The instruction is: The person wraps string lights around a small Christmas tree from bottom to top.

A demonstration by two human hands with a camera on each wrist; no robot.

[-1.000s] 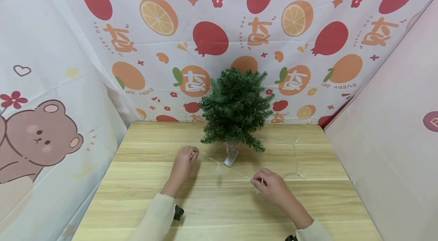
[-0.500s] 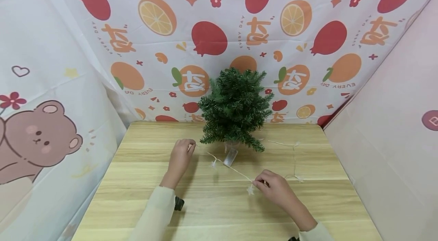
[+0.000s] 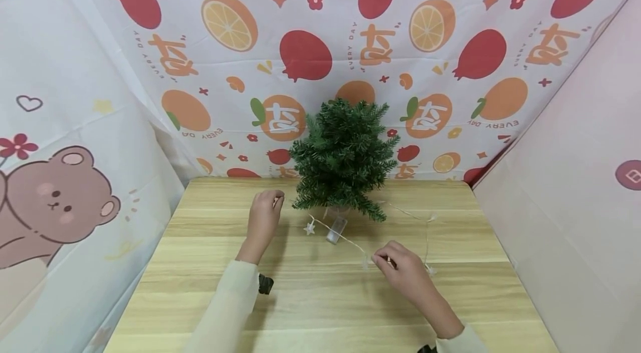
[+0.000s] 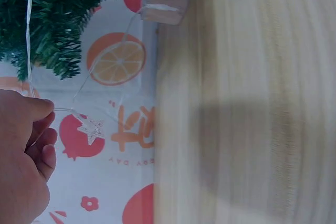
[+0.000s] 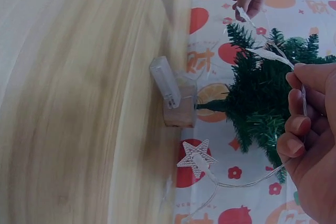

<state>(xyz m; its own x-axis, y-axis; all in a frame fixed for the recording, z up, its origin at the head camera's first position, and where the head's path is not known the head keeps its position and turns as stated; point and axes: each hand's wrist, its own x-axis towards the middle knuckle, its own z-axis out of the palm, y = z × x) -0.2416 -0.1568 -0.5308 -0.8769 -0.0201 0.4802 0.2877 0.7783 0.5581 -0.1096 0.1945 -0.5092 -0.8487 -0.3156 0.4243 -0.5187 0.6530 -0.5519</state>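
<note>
A small green artificial Christmas tree [image 3: 345, 158] stands upright at the back of the table. Clear star-shaped lights hang from a thin string-light wire [image 3: 345, 237], stretched in front of the tree between both hands. My left hand [image 3: 263, 218], left of the tree, pinches the wire between thumb and forefinger; one star [image 4: 92, 130] dangles just beyond those fingertips. To the front right, my right hand [image 3: 407, 275] pinches another stretch, its other fingers curled. From there the wire loops down past a star [image 5: 196, 158] and on behind the tree's right side.
A clear battery box [image 3: 336, 230] lies against the tree's block base [image 5: 179, 116]. The wooden table [image 3: 320, 308] meets a fruit-print cloth [image 3: 320, 8] at the back, with cloth walls left and right.
My left hand has moved back, away from me, with the wire. The span between the hands has shifted back and its stars hang more visibly. My right hand has moved slightly right.
</note>
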